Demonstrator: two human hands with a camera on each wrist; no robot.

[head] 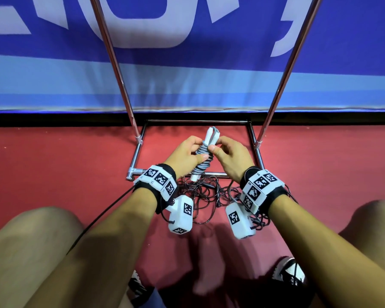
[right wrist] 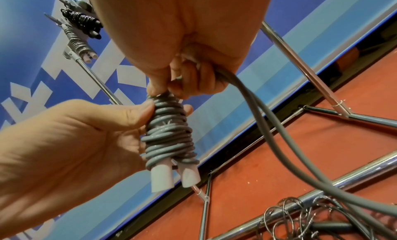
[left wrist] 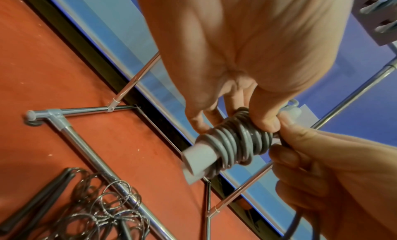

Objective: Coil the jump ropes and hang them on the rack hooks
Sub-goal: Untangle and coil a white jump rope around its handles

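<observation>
From the head, the left hand [head: 185,155] grips the grey jump rope [head: 203,161] above the red floor [head: 65,165]; its wrist shows fingers [left wrist: 266,121] clamped on coils; the right wrist shows the right hand [right wrist: 171,56] pinching the slack, so tucking the end likely comes next, then hanging.

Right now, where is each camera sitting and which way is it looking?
Head: on the person's head, looking down at the grey jump rope wound round its white handles; left hand, right hand, both forearms and knees show.
Left wrist: looks along the left hand at the bundle.
Right wrist: looks along the right hand at it.
All share the bundle and chrome rack tubes.
</observation>
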